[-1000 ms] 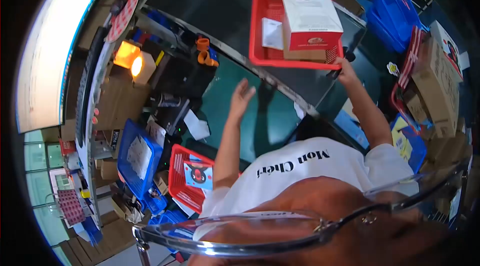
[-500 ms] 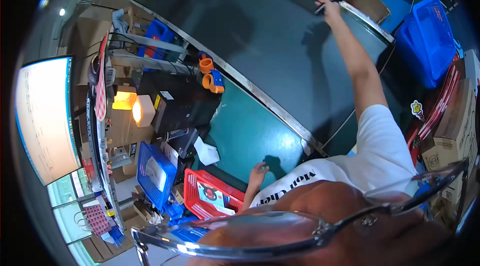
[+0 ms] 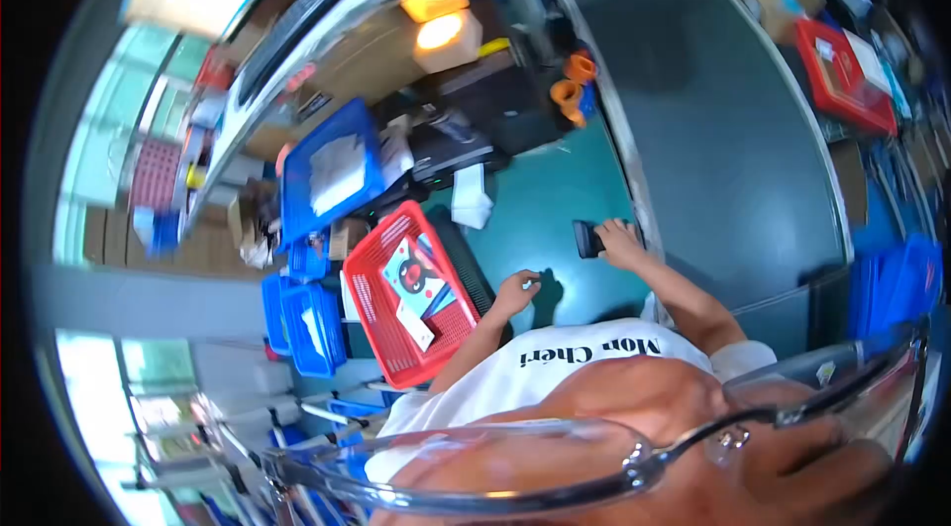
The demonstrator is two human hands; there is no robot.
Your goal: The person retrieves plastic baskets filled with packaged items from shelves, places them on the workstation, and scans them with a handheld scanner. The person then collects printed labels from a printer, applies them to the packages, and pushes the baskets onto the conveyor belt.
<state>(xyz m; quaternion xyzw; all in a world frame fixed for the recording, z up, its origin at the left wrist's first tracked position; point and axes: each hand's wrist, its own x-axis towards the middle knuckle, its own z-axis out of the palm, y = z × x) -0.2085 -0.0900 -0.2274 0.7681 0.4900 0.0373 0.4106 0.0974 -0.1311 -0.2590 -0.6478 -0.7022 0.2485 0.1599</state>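
Observation:
My right hand (image 3: 618, 243) is closed around a black barcode scanner (image 3: 588, 239), held over the green tabletop (image 3: 584, 174) near the metal edge strip. My left hand (image 3: 517, 292) hovers close to my shirt with loosely bent fingers, a small pale spot showing at them. Beside my left forearm stands a red basket (image 3: 389, 353), tilted in view. In it lie a light-blue picture packet (image 3: 414, 273) with a dark round figure and a white card (image 3: 414, 326).
Beyond the basket is a blue tray (image 3: 349, 125) with papers. A black machine (image 3: 451, 148) with a white paper strip (image 3: 472, 197) and orange tape dispensers (image 3: 568, 100) stand behind. A dark conveyor-like surface (image 3: 723, 130) runs to the right, past it a red crate (image 3: 842, 80).
My right hand has come back from the far red crate to near my body, still with the scanner. My view has turned left, so the red basket shows more fully.

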